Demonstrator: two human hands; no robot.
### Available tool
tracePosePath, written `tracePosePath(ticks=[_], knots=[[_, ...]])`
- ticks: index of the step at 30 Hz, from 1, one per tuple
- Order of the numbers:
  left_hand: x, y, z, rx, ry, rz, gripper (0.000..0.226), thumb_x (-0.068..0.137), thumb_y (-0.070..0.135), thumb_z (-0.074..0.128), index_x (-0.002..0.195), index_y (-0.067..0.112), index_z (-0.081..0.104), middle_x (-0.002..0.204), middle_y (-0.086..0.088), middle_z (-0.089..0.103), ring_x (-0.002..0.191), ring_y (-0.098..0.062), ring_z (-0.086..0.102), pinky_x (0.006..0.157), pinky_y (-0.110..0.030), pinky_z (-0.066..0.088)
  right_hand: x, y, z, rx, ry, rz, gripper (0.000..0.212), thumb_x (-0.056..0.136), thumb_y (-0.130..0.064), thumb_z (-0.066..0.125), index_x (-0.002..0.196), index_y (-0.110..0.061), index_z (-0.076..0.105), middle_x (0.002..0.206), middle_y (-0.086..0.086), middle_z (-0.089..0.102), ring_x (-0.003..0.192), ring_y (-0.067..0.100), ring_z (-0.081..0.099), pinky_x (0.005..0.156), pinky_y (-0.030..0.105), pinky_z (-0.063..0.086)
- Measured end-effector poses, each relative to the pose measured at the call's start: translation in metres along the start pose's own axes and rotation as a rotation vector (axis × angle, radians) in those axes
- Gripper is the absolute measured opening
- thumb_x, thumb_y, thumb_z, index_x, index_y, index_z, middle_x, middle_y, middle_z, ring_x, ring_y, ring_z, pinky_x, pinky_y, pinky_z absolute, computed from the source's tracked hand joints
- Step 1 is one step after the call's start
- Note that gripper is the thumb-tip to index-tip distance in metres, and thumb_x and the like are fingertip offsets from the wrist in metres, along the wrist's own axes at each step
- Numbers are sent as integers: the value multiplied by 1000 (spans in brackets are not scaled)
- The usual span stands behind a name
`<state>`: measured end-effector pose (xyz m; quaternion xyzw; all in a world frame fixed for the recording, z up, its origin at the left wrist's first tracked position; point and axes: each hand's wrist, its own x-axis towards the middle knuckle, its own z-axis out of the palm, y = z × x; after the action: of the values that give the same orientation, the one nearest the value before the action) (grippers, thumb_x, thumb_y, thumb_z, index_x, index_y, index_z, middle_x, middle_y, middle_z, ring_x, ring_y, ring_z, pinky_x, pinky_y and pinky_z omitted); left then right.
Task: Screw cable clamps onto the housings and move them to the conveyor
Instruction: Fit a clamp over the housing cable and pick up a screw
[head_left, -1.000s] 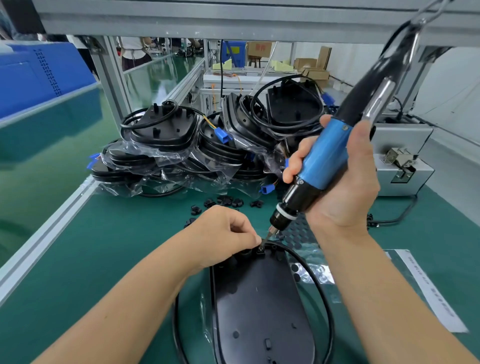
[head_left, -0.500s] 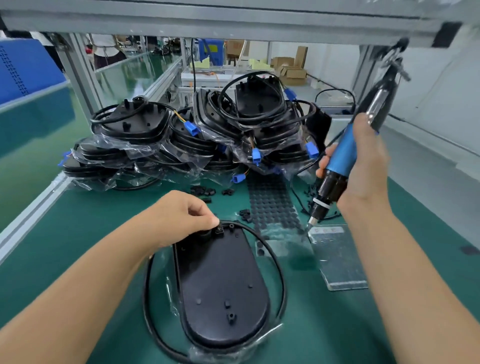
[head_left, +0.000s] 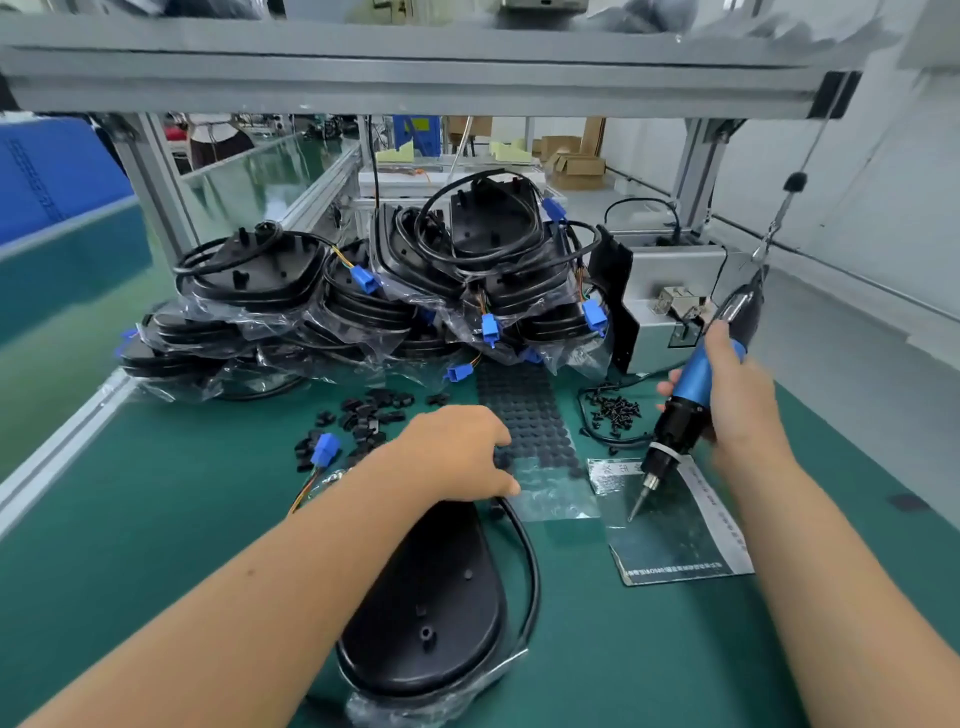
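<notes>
I am watching one black housing (head_left: 431, 603) lying near the table's front edge, still on the table (head_left: 156, 519) and not yet on the conveyor (head_left: 67, 291) at the left edge. My left hand (head_left: 457, 452) is resting curled at its far end; I cannot tell whether it is pinching anything. My right hand (head_left: 737, 400) is gripping the blue screwdriver (head_left: 691, 400), tip hanging over a clear sleeve (head_left: 675, 530). I judge this clamp is probably screwed. Since a second ago, the driver is swinging right, away from the housing. Loose clamps (head_left: 363, 415), screws (head_left: 615, 410) and many bagged housings (head_left: 374, 296) are waiting toward the far edge.
</notes>
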<state>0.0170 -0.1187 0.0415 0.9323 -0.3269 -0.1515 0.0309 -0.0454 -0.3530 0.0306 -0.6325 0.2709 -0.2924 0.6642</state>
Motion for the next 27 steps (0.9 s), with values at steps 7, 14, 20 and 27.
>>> tracePosePath(ticks=[7, 14, 20, 27], knots=[[16, 1, -1, -31, -84, -9, 46, 73, 41, 80, 111, 22, 63, 109, -4, 57, 80, -18, 46, 68, -26, 40, -10, 12, -9, -543, 257, -272, 37, 91, -45, 46, 72, -13, 48, 77, 6, 50, 72, 26, 42, 63, 33, 30], [17, -6, 5, -92, 11, 14, 54, 69, 37, 84, 118, 20, 67, 122, 3, 63, 103, -17, 60, 77, -25, 45, -54, 25, 29, -583, 9, -655, 18, 90, -12, 59, 106, -15, 66, 96, -3, 60, 90, 11, 56, 79, 12, 35], [19, -10, 7, -95, 90, 18, 46, 65, 39, 86, 106, 23, 72, 91, 8, 61, 84, -13, 55, 71, -24, 42, -69, 43, 65, -1029, -678, -469, 27, 86, -28, 69, 112, -23, 69, 103, 0, 58, 95, 15, 59, 88, 30, 48], [22, -15, 5, -111, 134, 52, 14, 72, 26, 82, 85, 22, 77, 85, 9, 67, 84, -14, 61, 75, -28, 50, -67, 43, 74, -1083, -639, -519, 15, 84, -31, 70, 98, -26, 72, 93, -3, 56, 92, 18, 59, 82, 33, 48]])
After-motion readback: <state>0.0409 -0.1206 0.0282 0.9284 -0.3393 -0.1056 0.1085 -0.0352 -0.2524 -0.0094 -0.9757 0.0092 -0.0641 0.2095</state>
